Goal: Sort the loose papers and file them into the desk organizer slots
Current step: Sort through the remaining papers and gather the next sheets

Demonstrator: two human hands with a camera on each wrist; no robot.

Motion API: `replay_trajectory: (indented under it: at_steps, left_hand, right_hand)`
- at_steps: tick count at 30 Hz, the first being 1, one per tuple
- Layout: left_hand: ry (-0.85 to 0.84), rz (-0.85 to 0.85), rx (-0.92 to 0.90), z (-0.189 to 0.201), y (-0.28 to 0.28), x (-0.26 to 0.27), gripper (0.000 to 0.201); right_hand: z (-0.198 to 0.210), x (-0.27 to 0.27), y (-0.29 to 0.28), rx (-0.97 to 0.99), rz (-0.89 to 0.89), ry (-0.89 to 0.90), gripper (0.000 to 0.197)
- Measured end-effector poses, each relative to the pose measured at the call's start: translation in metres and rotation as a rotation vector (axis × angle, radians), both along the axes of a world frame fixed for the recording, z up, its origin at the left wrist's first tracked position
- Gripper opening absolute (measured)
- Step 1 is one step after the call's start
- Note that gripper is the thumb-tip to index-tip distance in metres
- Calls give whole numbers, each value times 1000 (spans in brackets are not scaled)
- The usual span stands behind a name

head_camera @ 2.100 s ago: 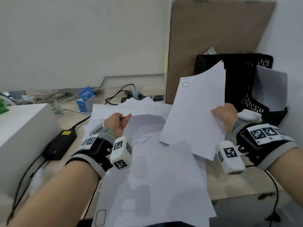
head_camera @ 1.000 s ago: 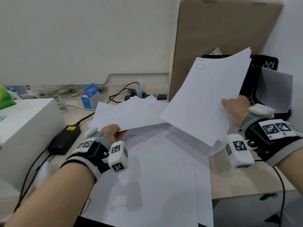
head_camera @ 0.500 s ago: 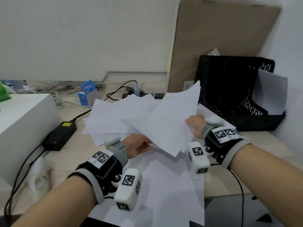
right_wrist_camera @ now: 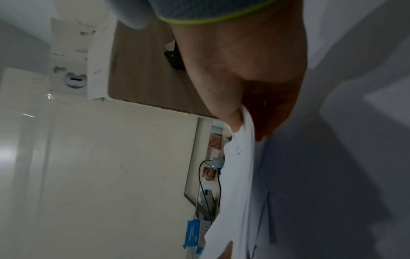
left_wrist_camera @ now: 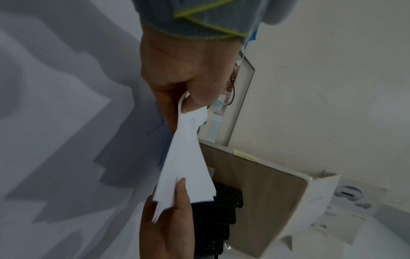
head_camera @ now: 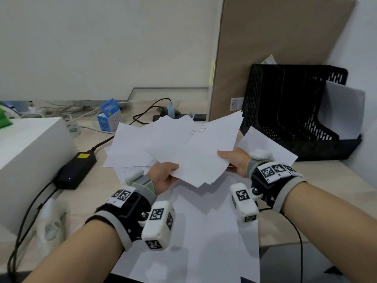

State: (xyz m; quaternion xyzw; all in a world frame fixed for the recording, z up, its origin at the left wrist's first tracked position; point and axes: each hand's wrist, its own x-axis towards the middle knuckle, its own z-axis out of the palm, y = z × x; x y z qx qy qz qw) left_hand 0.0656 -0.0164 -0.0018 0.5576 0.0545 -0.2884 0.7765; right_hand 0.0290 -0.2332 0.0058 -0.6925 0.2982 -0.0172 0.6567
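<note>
Both hands hold one fanned bundle of white papers (head_camera: 189, 146) above the desk. My left hand (head_camera: 165, 173) pinches its near edge, thumb on top; the left wrist view shows the same bundle of papers (left_wrist_camera: 188, 157) pinched by that left hand (left_wrist_camera: 188, 91). My right hand (head_camera: 232, 160) grips the bundle's right edge, and the right wrist view shows this right hand (right_wrist_camera: 248, 112) on the papers (right_wrist_camera: 235, 192). More loose sheets (head_camera: 204, 231) lie on the desk beneath. The black mesh desk organizer (head_camera: 289, 111) stands at the back right, with a white sheet (head_camera: 342, 111) in its rightmost slot.
A large brown board (head_camera: 275, 48) leans on the wall behind the organizer. A white box (head_camera: 30, 156) fills the left side, with a black power adapter (head_camera: 76, 170) and cables beside it. A blue carton (head_camera: 109, 115) stands at the back. A crumpled plastic bag (head_camera: 51, 219) lies front left.
The right hand brought its raised sheets down and leftward from in front of the organizer. The left hand lifted its sheets, and both sets now meet in one bundle held by both hands.
</note>
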Motion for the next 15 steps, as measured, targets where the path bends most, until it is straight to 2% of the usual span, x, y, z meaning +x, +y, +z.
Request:
replay_trajectory:
  at_steps: [2, 4, 5, 7, 10, 13, 15]
  left_hand:
    - [-71, 60, -8, 0, 0, 2, 41]
    - [-148, 84, -31, 3, 2, 2, 45]
    - [-176, 85, -48, 5, 3, 2, 46]
    - [-203, 72, -90, 8, 3, -2, 42]
    - [-188, 42, -143, 14, 4, -8, 22]
    - [-170, -65, -125, 18, 10, -12, 13]
    - [-197, -173, -50, 19, 17, -13, 13]
  right_hand:
    - [0, -7, -5, -92, -39, 24, 21]
    - [2, -15, -11, -132, -76, 46, 29]
    - [3, -18, -15, -80, -69, 54, 38]
    - [12, -24, -16, 144, 5, 40, 47]
    - [28, -25, -10, 365, 150, -94, 39]
    - [38, -18, -8, 357, 53, -335, 37]
    - [43, -18, -12, 288, 25, -398, 40]
